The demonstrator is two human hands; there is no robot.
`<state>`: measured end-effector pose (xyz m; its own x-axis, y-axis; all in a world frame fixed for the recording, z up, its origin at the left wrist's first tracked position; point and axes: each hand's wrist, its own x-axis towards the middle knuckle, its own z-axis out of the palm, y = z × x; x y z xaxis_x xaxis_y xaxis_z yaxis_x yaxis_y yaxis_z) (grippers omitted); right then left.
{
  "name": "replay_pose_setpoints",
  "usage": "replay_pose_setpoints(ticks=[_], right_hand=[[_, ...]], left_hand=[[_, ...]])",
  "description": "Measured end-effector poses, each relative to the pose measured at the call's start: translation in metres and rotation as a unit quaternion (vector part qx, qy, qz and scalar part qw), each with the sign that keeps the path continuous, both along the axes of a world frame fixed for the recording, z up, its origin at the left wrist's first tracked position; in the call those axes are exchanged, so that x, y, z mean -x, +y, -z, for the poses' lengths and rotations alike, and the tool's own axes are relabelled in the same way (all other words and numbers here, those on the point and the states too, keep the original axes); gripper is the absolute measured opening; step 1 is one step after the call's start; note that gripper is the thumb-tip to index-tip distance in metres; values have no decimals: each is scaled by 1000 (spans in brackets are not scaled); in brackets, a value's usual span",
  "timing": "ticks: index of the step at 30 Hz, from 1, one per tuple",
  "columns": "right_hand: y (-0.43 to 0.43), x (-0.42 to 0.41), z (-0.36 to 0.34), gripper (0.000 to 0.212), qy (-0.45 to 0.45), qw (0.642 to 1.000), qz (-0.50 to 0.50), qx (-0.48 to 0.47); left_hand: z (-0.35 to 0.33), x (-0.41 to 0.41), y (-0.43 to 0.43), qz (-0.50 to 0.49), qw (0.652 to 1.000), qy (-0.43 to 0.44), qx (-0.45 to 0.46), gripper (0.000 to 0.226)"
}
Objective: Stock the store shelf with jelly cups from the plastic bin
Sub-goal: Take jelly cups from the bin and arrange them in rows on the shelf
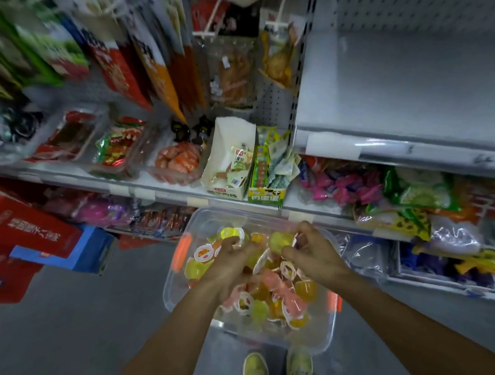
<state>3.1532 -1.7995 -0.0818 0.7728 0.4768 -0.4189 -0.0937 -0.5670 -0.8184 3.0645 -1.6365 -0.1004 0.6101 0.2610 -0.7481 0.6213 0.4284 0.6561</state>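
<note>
A clear plastic bin [196, 221] with orange latches stands on the floor below the shelves, holding several jelly cups [296, 297] in yellow, orange and pink. My left hand [231, 263] is down in the bin with its fingers curled round jelly cups near the middle. My right hand [312, 251] hovers over the bin's far right part, pinching a yellow jelly cup [280, 240] between thumb and fingers. A bare white shelf [411, 90] is at the upper right.
Snack bags hang on pegs [126, 53] at upper left. The middle shelf [163, 194] carries trays and boxes of packets; bagged sweets [417, 194] lie to the right. Red and blue cartons [28, 244] stand at left. My yellow shoes [258, 374] are behind the bin.
</note>
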Motion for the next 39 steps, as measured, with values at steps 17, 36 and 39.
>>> replay_pose_setpoints(ticks=[17, 36, 39], right_hand=[[-17, -13, -235, 29, -278, 952, 36, -125], [-69, -100, -421, 23, -483, 859, 97, -140], [-77, -129, -443, 25, -489, 851, 115, -155]], left_hand=[[-253, -39, 7, 155, 944, -231, -176, 26], [-457, -135, -14, 201, 726, -436, -492, 64], [-477, -168, -19, 166, 725, -427, -514, 60]])
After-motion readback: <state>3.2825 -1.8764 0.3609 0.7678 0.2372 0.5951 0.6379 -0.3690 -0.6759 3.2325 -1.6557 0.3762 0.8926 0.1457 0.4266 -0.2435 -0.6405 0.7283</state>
